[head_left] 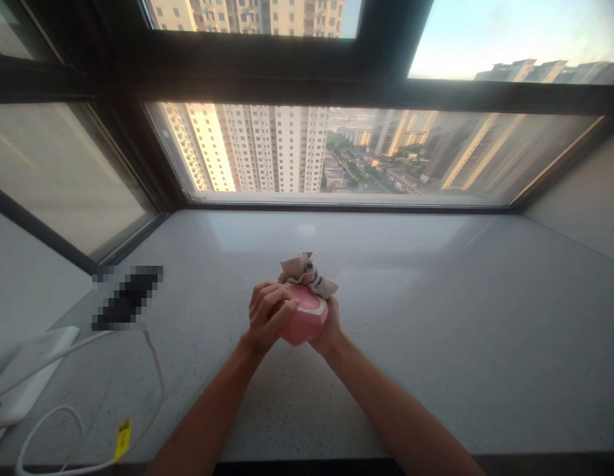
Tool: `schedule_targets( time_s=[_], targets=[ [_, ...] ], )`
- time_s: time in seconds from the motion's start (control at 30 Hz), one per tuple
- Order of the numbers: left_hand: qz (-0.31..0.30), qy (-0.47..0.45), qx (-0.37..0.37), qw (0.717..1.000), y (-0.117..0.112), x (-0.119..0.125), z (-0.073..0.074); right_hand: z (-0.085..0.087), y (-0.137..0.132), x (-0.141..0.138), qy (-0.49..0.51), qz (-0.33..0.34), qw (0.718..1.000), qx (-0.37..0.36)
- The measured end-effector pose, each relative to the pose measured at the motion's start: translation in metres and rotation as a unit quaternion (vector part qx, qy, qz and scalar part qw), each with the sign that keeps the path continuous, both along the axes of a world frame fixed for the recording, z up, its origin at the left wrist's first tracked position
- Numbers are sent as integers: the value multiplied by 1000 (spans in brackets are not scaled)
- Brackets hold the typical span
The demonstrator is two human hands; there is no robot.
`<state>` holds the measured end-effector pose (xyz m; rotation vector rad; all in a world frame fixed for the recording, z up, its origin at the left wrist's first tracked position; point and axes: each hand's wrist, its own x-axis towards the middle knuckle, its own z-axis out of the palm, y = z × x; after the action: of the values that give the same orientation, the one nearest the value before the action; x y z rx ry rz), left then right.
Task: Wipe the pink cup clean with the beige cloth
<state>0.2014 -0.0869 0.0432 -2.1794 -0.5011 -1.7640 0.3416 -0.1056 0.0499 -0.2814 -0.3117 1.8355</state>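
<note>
A pink faceted pot is tilted between my two hands above the sill, with a flat face edged partly in white turned toward me. My left hand is closed round its left side, the thumb lying across the pink surface. On the right side my right hand presses up close against the pot, most of its fingers hidden behind it. A crumpled beige cloth sticks out beyond the pot, by the right hand; its lower part is out of sight.
The grey speckled windowsill runs up to the dark window frame. At left are a white device, a blurred-out dark object and a looped white cable with a yellow tag.
</note>
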Motion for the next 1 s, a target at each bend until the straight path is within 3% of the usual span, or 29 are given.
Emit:
schedule_targets(
  time_s=[0.1,0.2,0.27,0.4,0.5,0.57,0.67,0.9,1.0],
  targets=[
    [36,1,-53,998,-2,9,-5,-7,2,8,-25,-71,997,-17],
    [-2,-46,-221,974,-5,27,-12,-13,9,21,-55,-147,987,-19],
    [-50,-107,-335,935,-8,41,-16,-16,14,28,-63,-173,983,-16],
    [-102,-241,-500,826,-13,59,-21,-20,18,34,-56,-173,983,-26],
    [-89,-311,-569,756,-12,61,-22,-24,19,32,-56,-180,981,-35],
    [-77,-326,-590,734,-9,59,-21,-27,20,30,-60,-181,980,-54],
    [-64,-319,-590,739,-4,56,-18,-32,21,28,-60,-169,980,-92],
    [-81,-243,-521,814,-16,59,-6,-32,21,32,-25,-173,980,-92],
    [-107,-254,-542,794,-22,62,-6,-28,24,38,-27,-235,969,-77]
  ],
)
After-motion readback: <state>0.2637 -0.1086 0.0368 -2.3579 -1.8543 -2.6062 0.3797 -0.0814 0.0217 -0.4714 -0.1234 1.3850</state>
